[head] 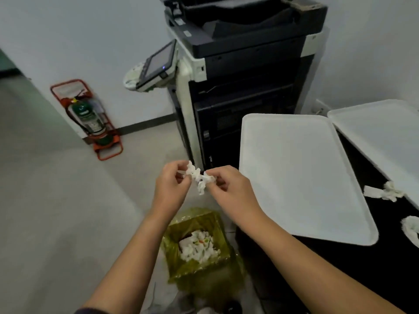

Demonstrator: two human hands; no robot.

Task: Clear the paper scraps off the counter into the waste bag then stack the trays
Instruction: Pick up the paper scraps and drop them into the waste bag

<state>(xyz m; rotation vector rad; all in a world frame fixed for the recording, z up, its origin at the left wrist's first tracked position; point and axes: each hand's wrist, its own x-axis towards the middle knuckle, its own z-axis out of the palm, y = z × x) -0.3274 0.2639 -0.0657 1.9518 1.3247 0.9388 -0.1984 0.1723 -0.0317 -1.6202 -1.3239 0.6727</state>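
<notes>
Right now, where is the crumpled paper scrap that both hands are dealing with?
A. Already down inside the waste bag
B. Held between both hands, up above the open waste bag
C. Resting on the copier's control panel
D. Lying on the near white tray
B: the left hand and right hand pinch the crumpled paper scrap between them, above the yellow-green waste bag on the floor.

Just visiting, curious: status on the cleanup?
Both hands, left hand and right hand, pinch paper scrap above waste bag. Two scraps remain on counter. Trays unstacked.
</notes>
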